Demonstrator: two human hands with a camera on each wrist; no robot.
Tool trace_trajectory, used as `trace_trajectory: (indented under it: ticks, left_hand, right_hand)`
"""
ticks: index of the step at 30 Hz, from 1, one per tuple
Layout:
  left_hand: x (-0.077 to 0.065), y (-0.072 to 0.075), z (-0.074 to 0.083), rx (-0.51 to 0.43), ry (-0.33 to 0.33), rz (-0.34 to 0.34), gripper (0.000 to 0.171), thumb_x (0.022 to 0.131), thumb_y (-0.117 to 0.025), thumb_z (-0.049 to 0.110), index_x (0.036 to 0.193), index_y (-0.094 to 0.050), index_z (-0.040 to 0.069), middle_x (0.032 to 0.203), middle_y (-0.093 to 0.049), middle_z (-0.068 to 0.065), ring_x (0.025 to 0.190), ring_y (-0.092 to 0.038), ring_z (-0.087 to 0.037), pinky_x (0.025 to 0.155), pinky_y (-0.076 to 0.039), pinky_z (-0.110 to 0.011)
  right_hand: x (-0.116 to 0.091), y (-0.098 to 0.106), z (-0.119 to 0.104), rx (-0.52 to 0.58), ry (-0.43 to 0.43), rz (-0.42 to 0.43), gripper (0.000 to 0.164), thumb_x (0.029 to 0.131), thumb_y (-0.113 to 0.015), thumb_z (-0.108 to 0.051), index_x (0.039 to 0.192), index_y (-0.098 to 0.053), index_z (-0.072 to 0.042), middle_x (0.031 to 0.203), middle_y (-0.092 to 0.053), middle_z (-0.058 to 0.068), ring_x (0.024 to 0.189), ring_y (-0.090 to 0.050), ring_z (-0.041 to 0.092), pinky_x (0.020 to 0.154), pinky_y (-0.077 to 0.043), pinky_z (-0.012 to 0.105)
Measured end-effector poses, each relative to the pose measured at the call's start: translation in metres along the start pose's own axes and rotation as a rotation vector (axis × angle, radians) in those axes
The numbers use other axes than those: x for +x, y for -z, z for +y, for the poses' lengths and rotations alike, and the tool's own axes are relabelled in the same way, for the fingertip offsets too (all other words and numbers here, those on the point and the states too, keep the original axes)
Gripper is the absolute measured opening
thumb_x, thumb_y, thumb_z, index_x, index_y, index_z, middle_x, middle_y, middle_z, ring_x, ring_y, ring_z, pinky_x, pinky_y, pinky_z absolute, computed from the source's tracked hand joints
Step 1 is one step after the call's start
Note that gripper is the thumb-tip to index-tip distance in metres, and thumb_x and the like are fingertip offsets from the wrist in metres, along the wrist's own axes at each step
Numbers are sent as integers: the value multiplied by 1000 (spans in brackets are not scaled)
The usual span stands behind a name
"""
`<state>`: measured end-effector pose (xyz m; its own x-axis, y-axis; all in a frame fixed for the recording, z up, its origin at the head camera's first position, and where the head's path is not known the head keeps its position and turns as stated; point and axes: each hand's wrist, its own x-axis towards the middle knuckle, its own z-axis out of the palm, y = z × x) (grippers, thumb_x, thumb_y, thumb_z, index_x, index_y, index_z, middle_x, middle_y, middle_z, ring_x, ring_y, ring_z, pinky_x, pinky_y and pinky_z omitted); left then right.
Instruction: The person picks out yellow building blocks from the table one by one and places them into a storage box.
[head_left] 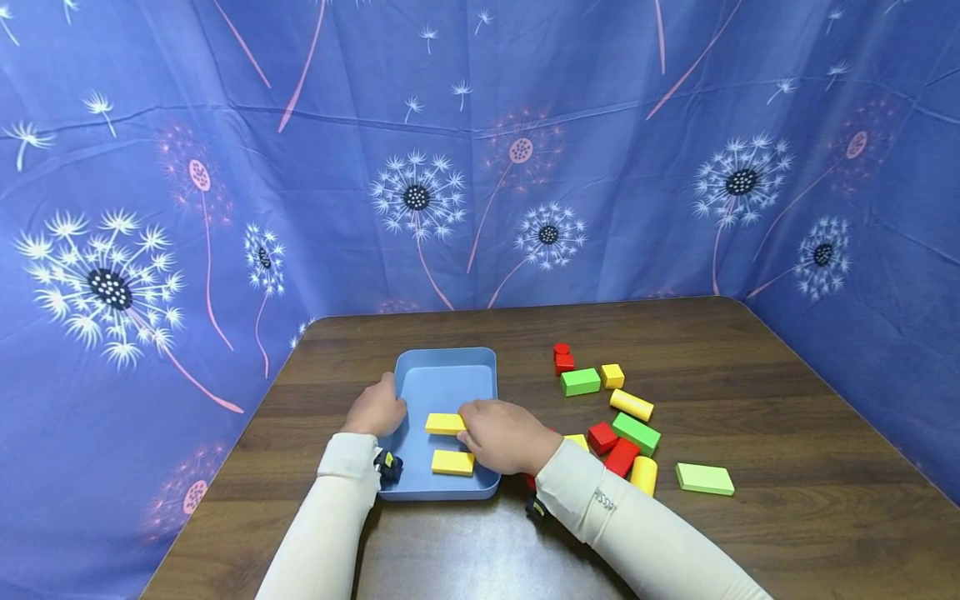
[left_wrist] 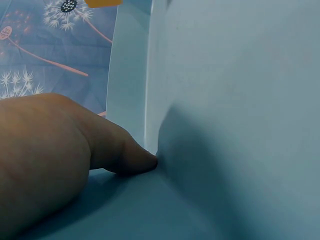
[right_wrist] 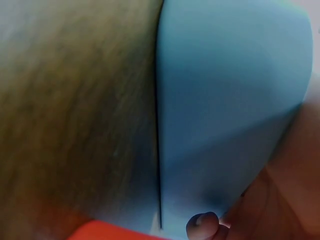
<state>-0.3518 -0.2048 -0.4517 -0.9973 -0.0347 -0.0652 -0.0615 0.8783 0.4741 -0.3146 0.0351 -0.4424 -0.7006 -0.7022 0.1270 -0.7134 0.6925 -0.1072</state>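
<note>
A blue plastic tray (head_left: 442, 493) stands on the table's left half, with two yellow blocks (head_left: 452, 462) lying in it. My left hand (head_left: 375, 408) grips the tray's left wall; the left wrist view shows the thumb (left_wrist: 127, 155) reaching over to the inside. On the opposite side, my right hand (head_left: 506, 435) holds the right wall, thumb within the tray. A fingertip (right_wrist: 202, 226) shows against the wall's outer face in the right wrist view. The farther yellow block (head_left: 444, 424) is partly covered by the right hand, and the rim beneath that hand is hidden.
Right of the tray lie several loose blocks: red (head_left: 622, 457), green (head_left: 581, 382) and yellow cylinders (head_left: 632, 405). A light green block (head_left: 705, 479) lies farther right. Some blocks are partly behind the right forearm. A blue patterned cloth (head_left: 465, 208) hangs behind the wooden table (head_left: 810, 467).
</note>
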Motion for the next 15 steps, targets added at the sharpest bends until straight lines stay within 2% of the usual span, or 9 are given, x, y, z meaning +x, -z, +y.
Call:
trace_trajectory:
  ticks: [15]
  left_hand:
    - [0, 0, 0, 11, -3, 0, 59, 94, -47, 16, 143, -22, -6, 134, -44, -29, 114, -47, -42, 90, -44, -60]
  right_hand:
    - [-1, 1, -1, -40, 23, 6, 28, 98, -47, -39, 106, -60, -15, 83, -53, -9, 72, -47, 7, 67, -49, 29]
